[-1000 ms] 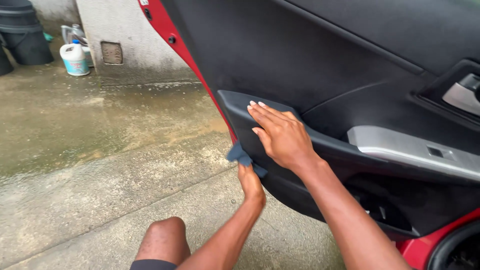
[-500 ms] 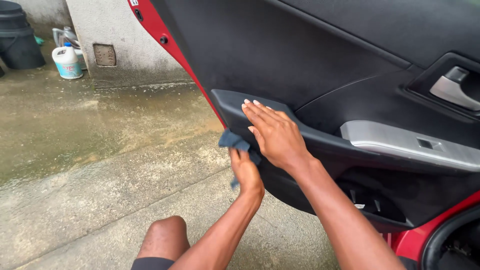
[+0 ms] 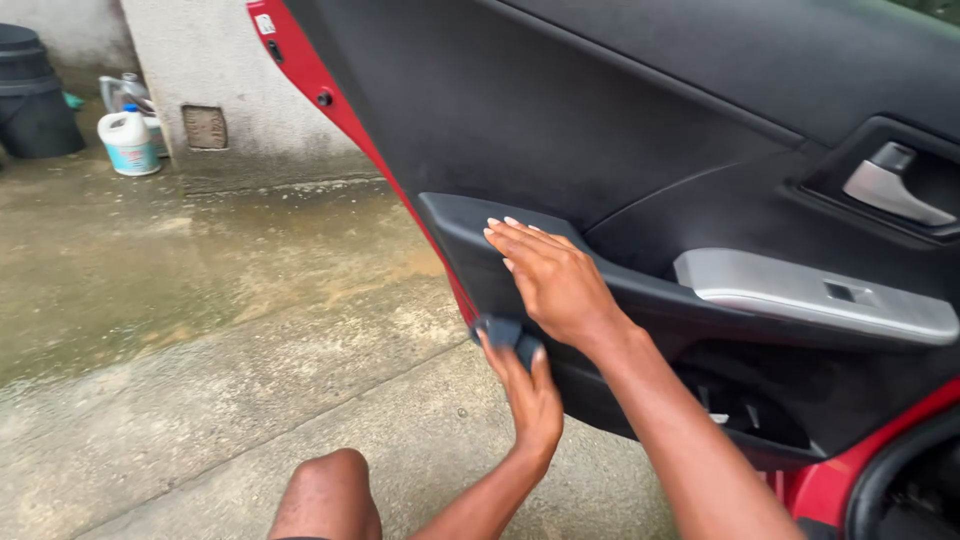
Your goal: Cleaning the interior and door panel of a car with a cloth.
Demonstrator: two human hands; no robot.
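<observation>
Filling most of the view is an open red car door with a black fabric-and-plastic inner panel (image 3: 620, 130), seen from the inside. Below and to the left of it a wet, stained concrete floor (image 3: 200, 330) is spread, backed by a rough grey rendered wall (image 3: 200, 60). A black plastic bin (image 3: 35, 95) is set at the far left against that wall. On the door, a silver plastic armrest trim with a window switch (image 3: 810, 290) is fixed to the right, and a silver lever handle (image 3: 885, 185) is recessed above it. A white plastic jug with a blue cap (image 3: 128, 142) is stood on the floor near the wall, with a grey jug (image 3: 122, 90) just behind it.

The right hand (image 3: 555, 280) is laid flat, fingers stretched and unclenched, on the black door pocket's upper edge (image 3: 450, 215); nothing is grasped by it. Just beneath it, the left hand (image 3: 530, 395) is raised against the lower door panel, and a small dark blue-grey cloth (image 3: 502, 332) is pressed there under its fingertips, the fingers curled loosely over the cloth's lower edge. The cloth is thus held at the top of the left grip, touching the panel, directly below the right wrist. A bare knee (image 3: 325, 495) is seen at the bottom edge.
</observation>
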